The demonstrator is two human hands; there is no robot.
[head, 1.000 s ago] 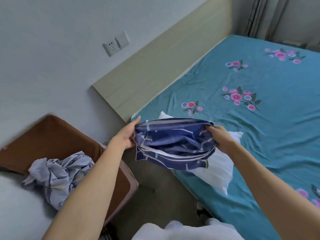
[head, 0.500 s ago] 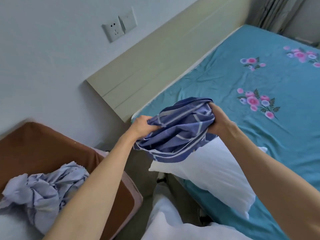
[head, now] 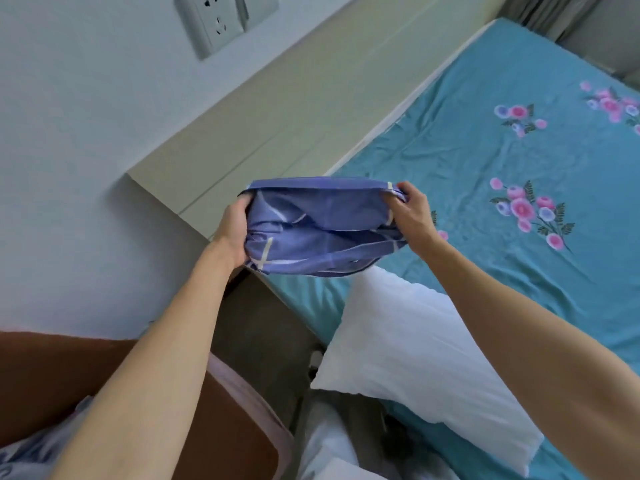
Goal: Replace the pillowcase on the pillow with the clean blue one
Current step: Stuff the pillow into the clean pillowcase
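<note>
In the head view, a bunched blue pillowcase (head: 322,230) with pale stripes is held up in the air between two bare hands, above the near corner of the bed and in front of the pale headboard (head: 277,109). The left hand (head: 233,233) is curled round the left end of the gathered fabric, with the fingers tucked into the folds. The right hand (head: 412,211) is closed on the right end, where the top hem is pinched between thumb and fingers. The upper hem is stretched nearly straight between the two hands, and the rest of the cloth sags below it in loose folds. A bare white pillow (head: 422,368) is seen below the pillowcase and apart from it, lying on the near edge of the bed with one corner jutting out over the floor; part of it is covered by the right forearm. The bed is covered by a teal sheet (head: 485,161) printed with pink and purple flower sprays. A white wall socket (head: 214,22) is mounted on the wall above the headboard. At lower left, a brown seat (head: 235,431) with a pale edge is partly hidden by the left forearm, and a scrap of light patterned cloth (head: 20,455) is visible on it at the frame's corner.
</note>
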